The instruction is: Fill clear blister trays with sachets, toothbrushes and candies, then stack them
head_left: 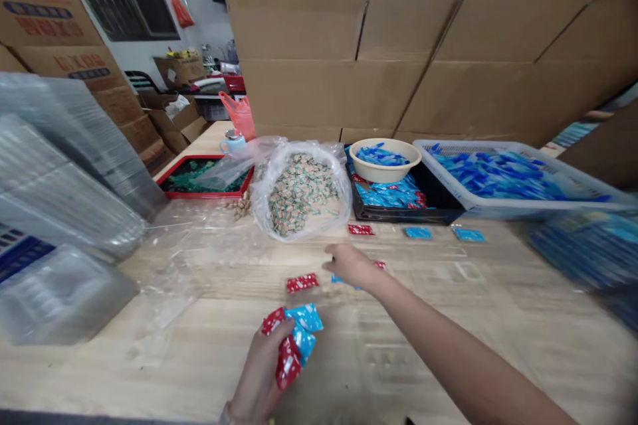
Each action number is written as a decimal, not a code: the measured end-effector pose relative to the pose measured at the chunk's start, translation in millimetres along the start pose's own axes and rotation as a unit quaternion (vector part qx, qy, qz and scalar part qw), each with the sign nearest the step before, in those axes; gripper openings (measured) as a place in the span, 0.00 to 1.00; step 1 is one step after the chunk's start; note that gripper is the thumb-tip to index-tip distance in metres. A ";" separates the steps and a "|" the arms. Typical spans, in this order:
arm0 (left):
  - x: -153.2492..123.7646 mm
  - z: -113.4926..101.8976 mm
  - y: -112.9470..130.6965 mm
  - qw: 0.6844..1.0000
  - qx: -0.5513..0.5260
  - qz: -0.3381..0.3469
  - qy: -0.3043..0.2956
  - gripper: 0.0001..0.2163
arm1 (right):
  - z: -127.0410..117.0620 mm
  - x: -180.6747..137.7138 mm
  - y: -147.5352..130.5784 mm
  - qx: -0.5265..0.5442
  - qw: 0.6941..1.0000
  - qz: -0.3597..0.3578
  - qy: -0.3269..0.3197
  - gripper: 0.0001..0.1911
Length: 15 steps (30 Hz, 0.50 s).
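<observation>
My left hand (262, 362) is closed around several small sachets (299, 339), some red and some light blue, fanned out above the table front. Further out, my right hand (351, 265) reaches over the table with bent fingers a little apart; no sachet shows between them. Close to its fingertips, a red sachet (302, 283) lies on the tabletop area in what looks like a clear plastic tray. Partly hidden under the right hand are a blue sachet (337, 278) and a red one (379, 265). Behind them lie another red sachet (361, 230) and two blue ones (417, 232).
A clear bag (259, 212) of small brown-green packets stands at the back. Beside it are a black tray (399, 214) of sachets, a cream bowl (383, 171) and a white basket (498, 206) of blue pieces. Stacked clear plastic trays (64, 172) rise at left; cardboard (319, 93) walls the back.
</observation>
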<state>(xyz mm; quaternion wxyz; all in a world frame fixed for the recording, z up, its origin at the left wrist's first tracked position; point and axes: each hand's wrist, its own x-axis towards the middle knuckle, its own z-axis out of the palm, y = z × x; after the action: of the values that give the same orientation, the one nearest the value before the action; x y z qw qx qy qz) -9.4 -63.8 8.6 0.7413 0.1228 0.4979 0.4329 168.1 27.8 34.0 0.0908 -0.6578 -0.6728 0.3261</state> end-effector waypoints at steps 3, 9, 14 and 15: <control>0.5 15.4 -14.4 0.999 0.022 -0.016 -0.041 0.12 | 10.3 -52.9 19.7 0.155 0.987 -0.048 -0.017 0.13; 1.1 51.1 -50.1 0.988 0.082 -0.076 -0.103 0.11 | 16.9 -150.0 93.1 0.254 0.958 0.117 0.066 0.10; 4.4 65.3 -41.1 0.989 0.053 -0.101 -0.099 0.08 | -3.9 -139.2 106.4 0.142 0.978 0.131 0.078 0.05; 3.5 71.4 -39.8 0.989 0.050 -0.103 -0.091 0.08 | -4.0 -138.3 100.8 0.133 0.976 0.138 0.107 0.07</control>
<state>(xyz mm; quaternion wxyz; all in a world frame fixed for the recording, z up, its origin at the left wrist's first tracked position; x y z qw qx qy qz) 72.1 -67.0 15.8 0.8170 0.1465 0.4599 0.3155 269.9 -109.4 23.2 0.2037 -0.7572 -0.5126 0.3497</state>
